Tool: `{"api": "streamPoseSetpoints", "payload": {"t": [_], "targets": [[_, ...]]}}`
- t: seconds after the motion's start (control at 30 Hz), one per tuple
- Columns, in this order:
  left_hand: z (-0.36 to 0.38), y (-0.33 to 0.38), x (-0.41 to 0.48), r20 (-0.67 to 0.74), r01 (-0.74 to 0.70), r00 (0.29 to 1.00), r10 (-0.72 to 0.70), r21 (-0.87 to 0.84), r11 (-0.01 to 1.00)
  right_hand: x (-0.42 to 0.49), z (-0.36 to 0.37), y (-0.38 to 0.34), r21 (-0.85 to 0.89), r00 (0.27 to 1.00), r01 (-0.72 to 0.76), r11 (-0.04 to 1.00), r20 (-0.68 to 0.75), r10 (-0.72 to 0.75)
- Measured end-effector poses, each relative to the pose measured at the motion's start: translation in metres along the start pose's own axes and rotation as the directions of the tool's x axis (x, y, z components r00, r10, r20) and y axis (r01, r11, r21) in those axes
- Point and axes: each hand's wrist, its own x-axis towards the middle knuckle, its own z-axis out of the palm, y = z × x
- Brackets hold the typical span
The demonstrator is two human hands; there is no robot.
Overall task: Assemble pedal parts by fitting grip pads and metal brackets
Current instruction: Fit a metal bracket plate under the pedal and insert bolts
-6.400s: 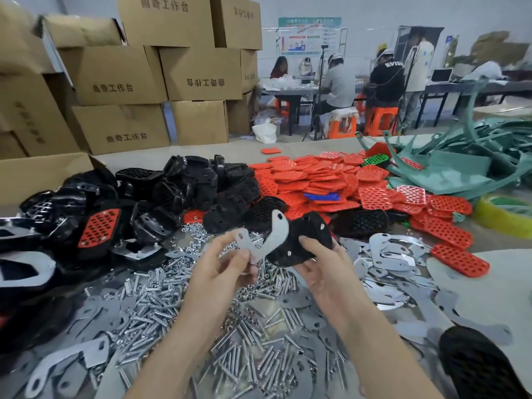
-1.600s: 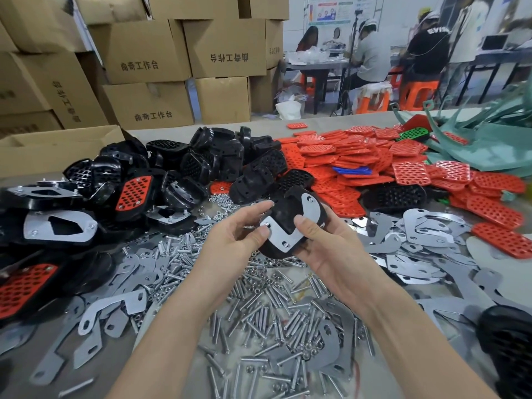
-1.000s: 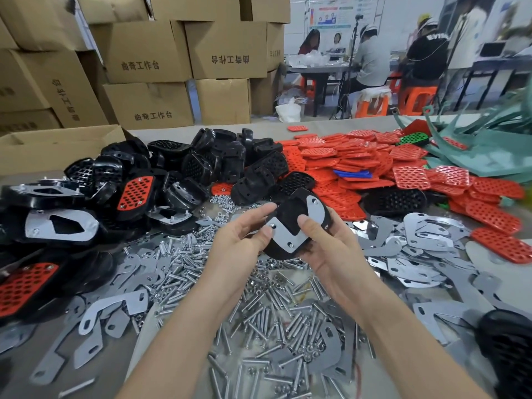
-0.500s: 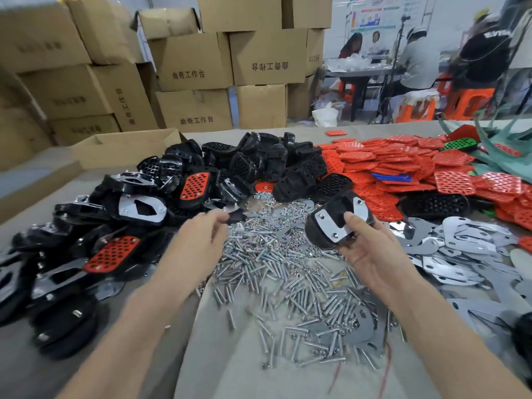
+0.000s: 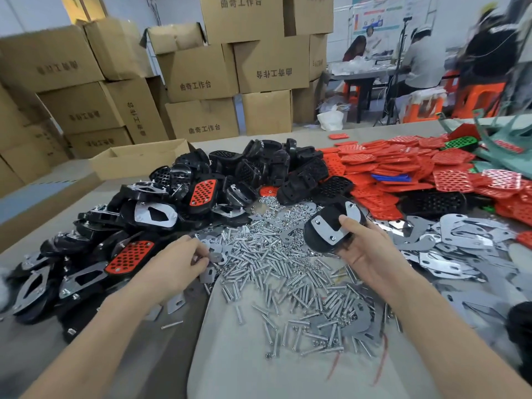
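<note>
Black pedal (image 5: 315, 240) gripped by right hand (image 5: 365, 253) — left hand (image 5: 175, 262) fingers seemingly pinch a half-hidden bracket (image 5: 207, 274).

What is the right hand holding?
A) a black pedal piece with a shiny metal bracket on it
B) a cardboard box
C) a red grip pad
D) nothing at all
A: the right hand grips a black pedal piece with a shiny metal bracket lying across its top, held up above the pile of screws.
</note>
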Motion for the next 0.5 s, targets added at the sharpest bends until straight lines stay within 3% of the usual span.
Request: {"api": "streamPoseSetpoints", "payload": {"t": [0.17, 0.2, 0.27, 0.33, 0.5], "targets": [[-0.023, 0.010, 0.006, -0.234, -0.044, 0.971, -0.054, -0.395, 0.918, -0.001, 0.001, -0.002, 0.016, 1.000, -0.011, 1.000, -0.004, 0.011], [-0.030, 0.016, 0.008, -0.282, -0.081, 0.955, -0.090, -0.544, 0.835, -0.001, 0.001, -0.003, 0.024, 1.000, -0.012, 1.000, -0.003, 0.013], [-0.035, 0.035, 0.013, -0.271, -0.149, 0.951, -0.152, -0.826, 0.543, -0.001, 0.002, -0.004, 0.040, 1.000, -0.017, 0.999, -0.011, 0.018], [-0.028, 0.059, 0.018, -0.211, -0.159, 0.969, -0.130, -0.932, 0.326, -0.001, 0.002, -0.004, 0.052, 1.000, -0.016, 0.999, -0.016, 0.017], [0.015, 0.118, 0.039, -0.172, -0.167, 0.985, -0.026, -0.975, 0.149, 0.001, -0.001, -0.004, 0.009, 1.000, 0.007, 1.000, -0.014, -0.007]]}}
